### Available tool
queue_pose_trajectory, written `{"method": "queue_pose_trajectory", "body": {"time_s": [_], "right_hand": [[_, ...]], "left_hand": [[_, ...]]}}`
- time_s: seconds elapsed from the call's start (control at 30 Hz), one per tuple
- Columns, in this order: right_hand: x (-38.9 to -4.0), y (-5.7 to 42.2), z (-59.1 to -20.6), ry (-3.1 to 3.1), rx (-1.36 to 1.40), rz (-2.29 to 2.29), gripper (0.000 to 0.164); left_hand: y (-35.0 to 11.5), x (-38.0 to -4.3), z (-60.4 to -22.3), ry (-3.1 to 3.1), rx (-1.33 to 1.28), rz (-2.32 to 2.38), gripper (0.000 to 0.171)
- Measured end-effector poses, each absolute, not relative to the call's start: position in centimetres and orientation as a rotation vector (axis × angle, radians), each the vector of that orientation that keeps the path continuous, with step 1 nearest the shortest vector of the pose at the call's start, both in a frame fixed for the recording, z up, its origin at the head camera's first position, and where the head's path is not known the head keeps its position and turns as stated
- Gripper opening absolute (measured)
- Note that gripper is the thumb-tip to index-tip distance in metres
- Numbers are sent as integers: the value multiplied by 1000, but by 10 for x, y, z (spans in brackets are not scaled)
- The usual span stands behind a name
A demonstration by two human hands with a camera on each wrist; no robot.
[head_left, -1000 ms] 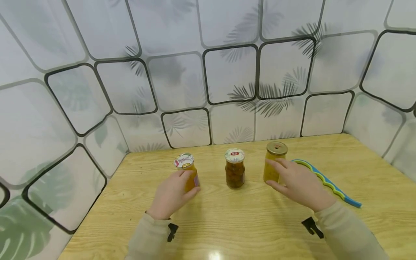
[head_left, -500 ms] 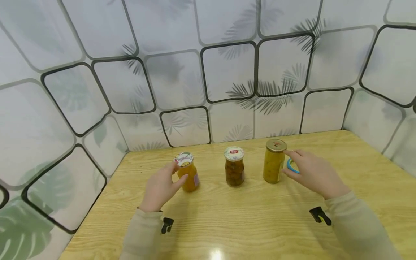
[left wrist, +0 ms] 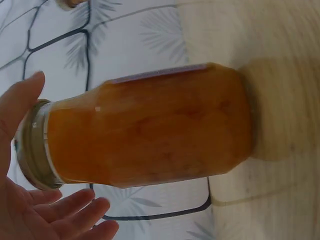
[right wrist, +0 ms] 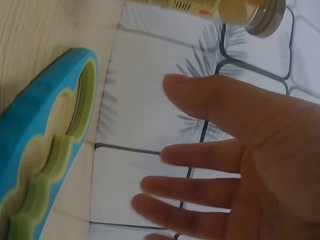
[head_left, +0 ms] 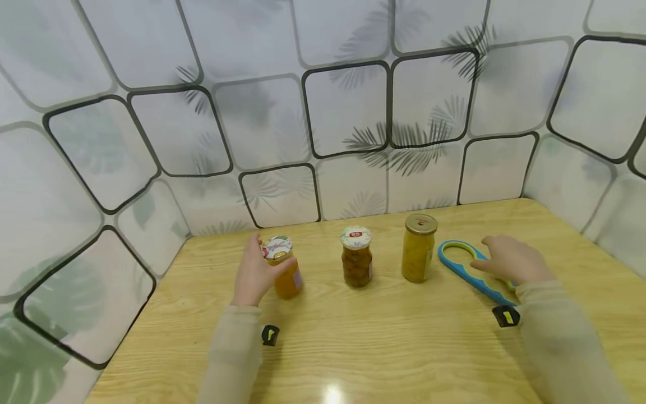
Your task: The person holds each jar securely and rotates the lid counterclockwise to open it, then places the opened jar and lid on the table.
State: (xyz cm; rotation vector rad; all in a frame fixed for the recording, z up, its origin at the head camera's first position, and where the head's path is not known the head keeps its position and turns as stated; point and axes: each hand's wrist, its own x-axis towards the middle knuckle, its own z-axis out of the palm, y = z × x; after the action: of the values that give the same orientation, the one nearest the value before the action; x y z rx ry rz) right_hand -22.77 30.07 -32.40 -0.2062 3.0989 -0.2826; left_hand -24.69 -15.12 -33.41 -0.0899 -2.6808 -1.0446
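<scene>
At the left, a jar of orange preserve (head_left: 289,281) with a patterned white lid stands upright on the table. My left hand (head_left: 252,275) is spread beside it, thumb and fingers on either side of the lid. In the left wrist view the fingers (left wrist: 75,212) are loosely extended near the lid, not wrapped round the jar (left wrist: 155,130). Over at the right, my right hand (head_left: 520,261) hovers above a blue and lime-green jar opener (head_left: 479,285) with a wavy inner edge. That hand (right wrist: 240,160) holds nothing, its fingers apart.
A dark brown jar (head_left: 356,268) with a floral lid stands mid-table. To its right is a taller jar with yellow contents (head_left: 416,257) and a gold lid. Patterned curtain-like walls (head_left: 348,112) border the wooden table (head_left: 323,336) at the back and sides.
My right hand has moved right, from the tall yellow jar to over the jar opener, uncovering the jar. My left hand has shifted slightly at the orange jar, fingers opening wider.
</scene>
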Motion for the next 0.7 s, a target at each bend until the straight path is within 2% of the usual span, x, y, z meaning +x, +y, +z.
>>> {"method": "queue_pose_trajectory", "body": {"time_s": [0.1,0.27,0.7], "right_hand": [[-228,307,-325,3023,-188,-290,63],[-225,313,-332,2928,-151,-337,41],[-229,319,-340,2830,-126,-366,46]], "left_hand": [[-152,-249,-338,-2704,-33,-1084,96],[-151,-249,-346,-2684,-38,-1195,86],[-153,-251,-345,-2658,-49,-1270,78]]}}
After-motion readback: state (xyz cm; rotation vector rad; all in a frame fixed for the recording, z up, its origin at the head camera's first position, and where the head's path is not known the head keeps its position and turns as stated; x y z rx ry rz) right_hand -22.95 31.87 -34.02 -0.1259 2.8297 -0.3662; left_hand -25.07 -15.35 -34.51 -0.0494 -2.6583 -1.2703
